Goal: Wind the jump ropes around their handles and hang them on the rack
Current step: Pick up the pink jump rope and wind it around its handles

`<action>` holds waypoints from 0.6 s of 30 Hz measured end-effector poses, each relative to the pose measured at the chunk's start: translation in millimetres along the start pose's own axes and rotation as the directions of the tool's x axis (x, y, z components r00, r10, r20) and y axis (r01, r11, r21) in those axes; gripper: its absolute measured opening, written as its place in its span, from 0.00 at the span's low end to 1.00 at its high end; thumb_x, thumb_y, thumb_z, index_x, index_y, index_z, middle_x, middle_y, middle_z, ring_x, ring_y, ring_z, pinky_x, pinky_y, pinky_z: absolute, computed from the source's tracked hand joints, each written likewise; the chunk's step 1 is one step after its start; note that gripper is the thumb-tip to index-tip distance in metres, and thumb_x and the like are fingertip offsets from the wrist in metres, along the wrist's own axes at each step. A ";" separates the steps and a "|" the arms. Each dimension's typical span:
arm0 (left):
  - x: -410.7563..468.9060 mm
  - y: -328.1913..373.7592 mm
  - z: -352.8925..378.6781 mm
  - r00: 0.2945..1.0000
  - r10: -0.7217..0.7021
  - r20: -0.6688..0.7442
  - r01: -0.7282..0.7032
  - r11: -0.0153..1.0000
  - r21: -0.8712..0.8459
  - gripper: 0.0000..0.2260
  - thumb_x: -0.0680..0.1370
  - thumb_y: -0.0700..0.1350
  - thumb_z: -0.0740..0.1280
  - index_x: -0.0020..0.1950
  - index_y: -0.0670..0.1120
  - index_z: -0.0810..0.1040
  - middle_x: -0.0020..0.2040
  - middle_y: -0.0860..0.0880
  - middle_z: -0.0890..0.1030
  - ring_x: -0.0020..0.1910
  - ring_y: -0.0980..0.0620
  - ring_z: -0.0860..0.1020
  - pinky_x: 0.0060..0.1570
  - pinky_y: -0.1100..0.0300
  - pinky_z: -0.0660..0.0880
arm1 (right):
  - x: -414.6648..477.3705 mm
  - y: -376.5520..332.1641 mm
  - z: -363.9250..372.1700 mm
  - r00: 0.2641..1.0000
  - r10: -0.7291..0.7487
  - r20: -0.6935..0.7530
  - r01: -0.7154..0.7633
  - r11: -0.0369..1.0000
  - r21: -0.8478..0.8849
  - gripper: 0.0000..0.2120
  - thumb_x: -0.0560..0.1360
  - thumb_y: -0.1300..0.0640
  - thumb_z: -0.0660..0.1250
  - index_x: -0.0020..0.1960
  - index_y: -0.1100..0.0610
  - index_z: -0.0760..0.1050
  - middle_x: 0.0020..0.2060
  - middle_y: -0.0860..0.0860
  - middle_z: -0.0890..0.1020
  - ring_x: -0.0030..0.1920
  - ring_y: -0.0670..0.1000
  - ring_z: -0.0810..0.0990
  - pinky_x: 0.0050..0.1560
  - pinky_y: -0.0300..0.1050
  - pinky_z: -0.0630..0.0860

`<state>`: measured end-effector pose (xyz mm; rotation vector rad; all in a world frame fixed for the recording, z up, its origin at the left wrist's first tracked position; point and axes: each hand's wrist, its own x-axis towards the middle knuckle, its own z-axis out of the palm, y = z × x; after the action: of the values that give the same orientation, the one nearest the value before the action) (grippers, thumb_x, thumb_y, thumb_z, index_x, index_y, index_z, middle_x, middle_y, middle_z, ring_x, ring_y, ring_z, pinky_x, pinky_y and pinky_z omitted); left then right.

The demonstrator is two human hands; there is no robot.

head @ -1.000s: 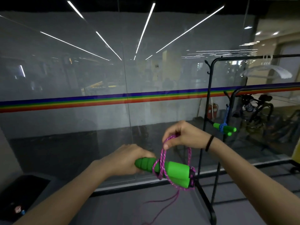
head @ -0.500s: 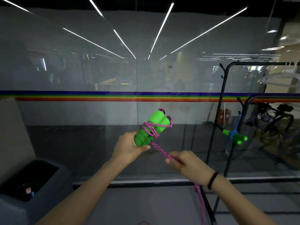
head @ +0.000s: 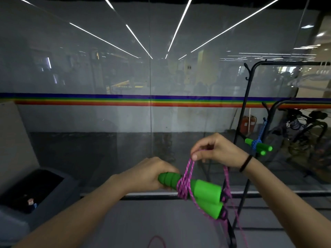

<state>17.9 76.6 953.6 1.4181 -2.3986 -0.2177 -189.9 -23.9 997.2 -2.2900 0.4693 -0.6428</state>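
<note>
My left hand (head: 152,173) is wrapped shut around the ribbed end of the 2 green handles (head: 197,191), held side by side and roughly level, free ends pointing right and slightly down. Foam by the look of it: light, a bit squashy, grippy rather than slick. Best hold is where I have it, at the ribbed end, which leaves the middle clear for winding.

Middle of the handles: several turns of the pink rope (head: 184,187) already sit there, bunched close. Cord looks thin, braided, limp. It should bend without fuss but will slacken and slide off the smooth foam if tension drops.

Above and right: my right hand (head: 217,151) pinches 2 strands of the rope between thumb and fingertips, lifted just above the handles, strands taut down to the wraps. More rope trails from the handle ends toward the floor, and a loop shows at the bottom edge. A fair length left to wind, I judge.

Far right: black rack (head: 248,97), and on it a second pair of green handles (head: 258,148) bound with blue rope (head: 260,133), hanging well apart from my hands.
</note>
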 end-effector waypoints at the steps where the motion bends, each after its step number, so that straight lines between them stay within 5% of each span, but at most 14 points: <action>1: 1.3 3.3 -0.4 0.999 -0.009 -0.044 0.002 0.986 -0.168 0.04 0.71 0.44 0.72 0.44 0.47 0.79 0.37 0.52 0.81 0.35 0.60 0.77 0.36 0.62 0.72 | -3.9 6.9 3.8 1.000 -0.008 -0.018 0.010 0.993 0.116 0.03 0.65 0.52 0.71 0.38 0.49 0.83 0.29 0.45 0.83 0.30 0.41 0.77 0.33 0.31 0.73; 4: 5.0 5.6 0.1 0.974 -0.130 -0.186 0.001 0.823 -0.568 0.10 0.66 0.37 0.76 0.45 0.40 0.82 0.38 0.45 0.83 0.36 0.55 0.78 0.40 0.61 0.75 | -12.6 30.3 25.6 0.999 -0.041 -0.007 0.041 0.916 0.400 0.05 0.64 0.47 0.72 0.35 0.48 0.83 0.29 0.39 0.83 0.30 0.36 0.79 0.34 0.30 0.74; 6: 8.5 5.1 2.6 0.933 -0.252 -0.257 0.015 0.740 -0.673 0.10 0.65 0.36 0.76 0.44 0.42 0.81 0.37 0.47 0.82 0.36 0.54 0.78 0.39 0.60 0.76 | -15.8 37.6 40.1 0.986 0.109 -0.127 -0.052 0.920 0.389 0.09 0.65 0.51 0.71 0.28 0.52 0.75 0.18 0.44 0.74 0.19 0.40 0.68 0.22 0.30 0.64; 10: 14.5 4.7 0.7 0.812 -0.484 -0.327 0.039 0.604 -0.796 0.08 0.69 0.35 0.73 0.46 0.37 0.80 0.39 0.42 0.83 0.33 0.52 0.81 0.34 0.61 0.79 | -13.6 35.6 54.0 0.965 0.220 -0.145 -0.146 0.904 0.403 0.14 0.79 0.58 0.57 0.37 0.59 0.75 0.21 0.46 0.65 0.20 0.41 0.59 0.21 0.30 0.57; 13: 15.3 1.4 -1.0 0.716 -0.615 -0.331 0.096 0.557 -0.825 0.06 0.70 0.37 0.73 0.45 0.40 0.81 0.41 0.39 0.84 0.32 0.50 0.83 0.33 0.60 0.80 | -19.9 34.0 52.3 0.966 0.208 -0.150 -0.186 0.971 0.152 0.12 0.78 0.55 0.59 0.38 0.52 0.77 0.21 0.44 0.67 0.21 0.40 0.62 0.25 0.31 0.60; 16: 15.2 -8.3 0.1 0.624 -0.662 -0.415 0.269 0.681 -0.681 0.05 0.69 0.42 0.75 0.37 0.46 0.80 0.33 0.45 0.83 0.31 0.51 0.83 0.31 0.63 0.79 | -25.2 30.4 49.8 0.991 0.114 -0.066 -0.128 0.949 -0.286 0.11 0.77 0.51 0.61 0.36 0.50 0.73 0.24 0.45 0.68 0.26 0.41 0.67 0.30 0.33 0.62; 18: 12.3 -16.5 -0.8 0.628 -0.635 -0.450 0.433 0.765 -0.477 0.07 0.67 0.46 0.76 0.35 0.48 0.78 0.32 0.47 0.83 0.32 0.52 0.83 0.34 0.62 0.78 | -26.5 22.9 46.1 0.996 0.086 0.006 -0.075 0.898 -0.433 0.11 0.76 0.49 0.61 0.40 0.53 0.74 0.28 0.45 0.70 0.30 0.43 0.70 0.34 0.37 0.66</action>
<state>26.3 57.9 951.9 1.6963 -1.3057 -0.2550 -188.7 -2.1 943.6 -2.6745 0.7541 -0.5039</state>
